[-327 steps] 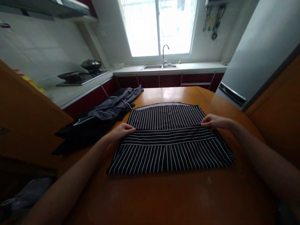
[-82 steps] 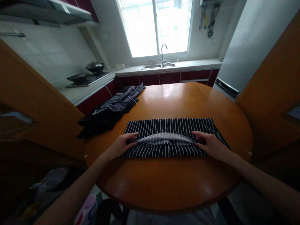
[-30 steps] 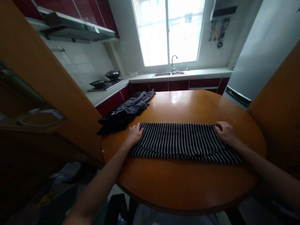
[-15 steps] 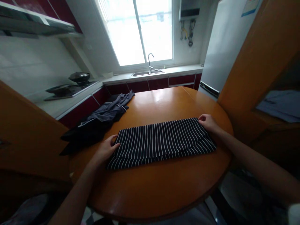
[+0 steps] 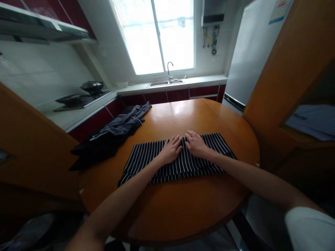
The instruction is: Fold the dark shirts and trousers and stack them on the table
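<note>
On the round wooden tabletop (image 5: 183, 212), about its middle: one black-and-white striped garment (image 5: 183, 163), laid flat in a long, low band. State of work: lengthwise folding looks done, layered edges showing along the near side; no crosswise fold is apparent. At the left edge of the tabletop: one heap of dark clothes (image 5: 117, 127), grey with white piping uppermost, black beneath, lying loose and seemingly not folded, so presumably the part left over.

Left hand (image 5: 171, 150): palm down on the garment, near its middle, fingers extended toward the far edge, unclenched, grasping nothing. Right hand (image 5: 195, 143): likewise palm down, just beside the left, fingertips at about the far edge, free of any hold. Left forearm (image 5: 128, 193): slanting in from lower left, over the garment's near side. Right forearm (image 5: 248, 177): slanting in from lower right, across the garment's right part. Pressure of either palm: hard to tell in the dim light
</note>
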A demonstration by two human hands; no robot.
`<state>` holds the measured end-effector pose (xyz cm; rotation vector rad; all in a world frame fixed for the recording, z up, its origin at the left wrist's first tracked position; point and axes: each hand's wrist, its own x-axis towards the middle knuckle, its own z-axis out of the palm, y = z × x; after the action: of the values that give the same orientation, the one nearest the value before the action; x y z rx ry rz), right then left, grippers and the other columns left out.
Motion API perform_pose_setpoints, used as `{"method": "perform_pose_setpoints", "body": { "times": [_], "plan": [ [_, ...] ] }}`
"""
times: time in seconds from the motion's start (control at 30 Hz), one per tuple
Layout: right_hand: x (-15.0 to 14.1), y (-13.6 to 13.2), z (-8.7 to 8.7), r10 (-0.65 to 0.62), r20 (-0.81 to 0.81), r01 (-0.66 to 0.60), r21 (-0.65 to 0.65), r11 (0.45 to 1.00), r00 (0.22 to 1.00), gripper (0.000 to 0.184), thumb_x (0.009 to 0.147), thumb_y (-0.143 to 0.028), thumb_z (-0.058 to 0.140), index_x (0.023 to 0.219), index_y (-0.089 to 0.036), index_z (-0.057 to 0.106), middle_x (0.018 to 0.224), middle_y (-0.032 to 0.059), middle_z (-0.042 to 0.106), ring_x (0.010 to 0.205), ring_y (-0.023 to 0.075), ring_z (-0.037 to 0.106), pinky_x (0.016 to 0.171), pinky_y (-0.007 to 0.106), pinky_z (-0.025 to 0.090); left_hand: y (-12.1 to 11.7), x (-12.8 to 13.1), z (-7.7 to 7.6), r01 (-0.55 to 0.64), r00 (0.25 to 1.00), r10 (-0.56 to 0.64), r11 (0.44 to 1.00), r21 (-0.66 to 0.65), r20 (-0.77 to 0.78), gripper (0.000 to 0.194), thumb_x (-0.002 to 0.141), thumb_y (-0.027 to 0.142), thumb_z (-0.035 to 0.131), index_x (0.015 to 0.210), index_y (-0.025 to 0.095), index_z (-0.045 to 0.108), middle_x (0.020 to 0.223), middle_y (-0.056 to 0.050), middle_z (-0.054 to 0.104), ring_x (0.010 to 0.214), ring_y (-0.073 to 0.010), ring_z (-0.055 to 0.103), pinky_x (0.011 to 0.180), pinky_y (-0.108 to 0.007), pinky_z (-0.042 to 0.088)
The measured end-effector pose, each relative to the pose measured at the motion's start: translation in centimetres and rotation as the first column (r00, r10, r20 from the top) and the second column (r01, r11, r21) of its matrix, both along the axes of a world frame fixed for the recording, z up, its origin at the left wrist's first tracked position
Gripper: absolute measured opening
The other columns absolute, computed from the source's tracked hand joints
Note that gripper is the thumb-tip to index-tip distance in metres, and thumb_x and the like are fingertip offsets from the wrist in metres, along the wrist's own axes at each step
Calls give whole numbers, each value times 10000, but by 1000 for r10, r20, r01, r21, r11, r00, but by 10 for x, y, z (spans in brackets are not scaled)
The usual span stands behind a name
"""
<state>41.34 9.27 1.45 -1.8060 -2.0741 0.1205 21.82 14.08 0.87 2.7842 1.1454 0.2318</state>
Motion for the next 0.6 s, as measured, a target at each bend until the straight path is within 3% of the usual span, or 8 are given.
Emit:
{"method": "perform_pose_setpoints", "body": {
  "times": [0.1,0.2,0.4,0.6],
  "plan": [
    [-30,-10,-19,120,28,-118,-62,991,992,626,1012,-374,326,1575,-100,322,1666,160,235,1549,306,178,1230,542,162,-5,1,-18,6,999,-4,999,47,-50,587,1052,394,284,1611,219,264,1673,-81,239,1555,-286,169,1244,-541,129],
    [-23,-13,-30,117,35,-113,-82,990,993,688,1021,-468,297,1589,-81,282,1670,159,210,1558,289,145,1246,541,96,2,-24,-22,-39,996,44,997,69,-76,585,1056,413,267,1616,241,255,1672,-56,248,1551,-290,186,1242,-537,147],
    [35,-9,-39,-89,85,100,-133,986,992,731,1011,-582,266,1589,-137,310,1671,126,235,1557,269,156,1251,522,90,28,-96,-13,-231,960,239,970,74,-142,593,1061,480,218,1603,253,299,1671,-66,253,1547,-327,186,1216,-594,161],
    [102,-17,-44,-255,146,279,-179,943,956,743,1011,-565,224,1595,-110,287,1680,116,211,1560,264,140,1254,529,90,39,-157,-9,-443,885,439,896,5,-155,608,1055,490,188,1615,260,254,1683,-52,209,1553,-307,172,1215,-608,167]
  ]
}}
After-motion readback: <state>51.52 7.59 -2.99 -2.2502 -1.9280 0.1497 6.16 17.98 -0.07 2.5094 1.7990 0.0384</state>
